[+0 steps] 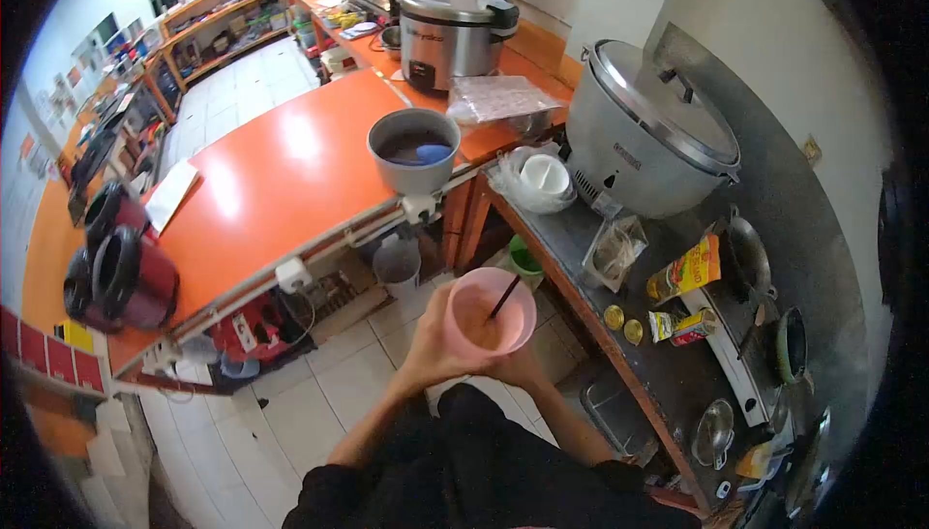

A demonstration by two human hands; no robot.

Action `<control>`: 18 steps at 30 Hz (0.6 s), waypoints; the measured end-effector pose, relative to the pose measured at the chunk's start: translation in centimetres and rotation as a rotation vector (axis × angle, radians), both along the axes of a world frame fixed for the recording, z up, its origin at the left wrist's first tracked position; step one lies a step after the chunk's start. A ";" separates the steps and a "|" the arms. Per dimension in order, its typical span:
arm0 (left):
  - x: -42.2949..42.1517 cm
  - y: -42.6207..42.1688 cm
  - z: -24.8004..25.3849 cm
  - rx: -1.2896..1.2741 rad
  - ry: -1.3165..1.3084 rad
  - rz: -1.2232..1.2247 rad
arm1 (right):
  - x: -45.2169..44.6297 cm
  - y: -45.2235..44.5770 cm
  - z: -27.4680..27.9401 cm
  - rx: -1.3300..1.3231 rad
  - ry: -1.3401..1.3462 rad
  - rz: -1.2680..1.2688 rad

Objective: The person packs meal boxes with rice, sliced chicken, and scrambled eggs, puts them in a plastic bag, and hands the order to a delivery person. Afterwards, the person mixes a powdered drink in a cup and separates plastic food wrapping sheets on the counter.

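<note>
A pink plastic cup (pixel 521 324) is held in front of my body above the floor, seen from above. Inside it is a light brown liquid (pixel 474 328), and a thin dark stick or handle (pixel 504 295) leans out toward the upper right. My left hand (pixel 429 343) wraps the cup's left side. Under its lower right side is my right hand (pixel 520 366), closed against the cup with its fingers largely hidden. On the orange counter, a grey pot (pixel 411 177) contains dark liquid and a blue utensil (pixel 433 153).
The orange counter (pixel 281 190) carries a steel rice cooker (pixel 450 40) and dark red cookers (pixel 135 277). To my right, a dark worktop (pixel 668 389) bears a large lidded rice cooker (pixel 644 127), a yellow packet (pixel 689 270), a stove (pixel 735 364) and pans. White tiles (pixel 339 374) lie below.
</note>
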State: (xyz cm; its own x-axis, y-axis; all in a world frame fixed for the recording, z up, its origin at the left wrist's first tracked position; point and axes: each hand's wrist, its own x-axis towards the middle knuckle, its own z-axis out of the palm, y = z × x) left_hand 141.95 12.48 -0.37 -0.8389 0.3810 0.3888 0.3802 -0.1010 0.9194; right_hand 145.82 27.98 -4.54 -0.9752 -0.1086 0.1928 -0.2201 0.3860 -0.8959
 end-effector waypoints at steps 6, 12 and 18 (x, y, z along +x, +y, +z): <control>-16.8 3.8 -1.2 -0.253 0.126 -0.066 | -18.6 4.5 -1.7 -0.191 0.192 -0.335; -32.4 1.5 -6.9 -0.604 0.175 0.367 | -37.7 10.3 -3.9 -0.247 0.380 -0.664; -42.7 0.7 -9.4 -0.960 0.131 0.340 | -50.6 14.6 -12.4 -0.047 0.157 -0.825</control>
